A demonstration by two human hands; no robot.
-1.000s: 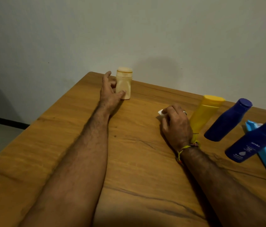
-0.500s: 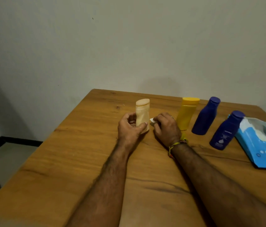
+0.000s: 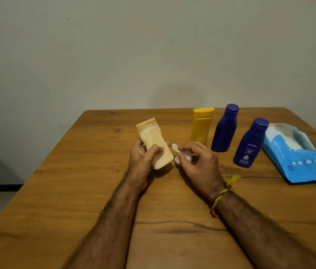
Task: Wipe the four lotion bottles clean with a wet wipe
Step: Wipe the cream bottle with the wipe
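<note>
My left hand [image 3: 142, 162] grips a cream lotion bottle [image 3: 154, 143], lifted and tilted with its cap toward the upper left. Just right of it, my right hand [image 3: 198, 164] pinches a small crumpled white wet wipe [image 3: 181, 155] close to the bottle's lower side. A yellow bottle [image 3: 201, 125] stands upright behind my right hand. Two dark blue bottles stand to its right: one [image 3: 224, 129] farther back, the other [image 3: 250, 143] nearer, with a white label.
An open blue wet-wipe pack [image 3: 304, 164] lies at the table's right side. The wooden table [image 3: 75, 191] ends at a pale wall behind the bottles; its left edge drops to the floor.
My left hand lifted the cream bottle off the table and tilted it, carrying it nearer. My right hand raised the wipe beside it. The view shifted, showing the wipe pack fully.
</note>
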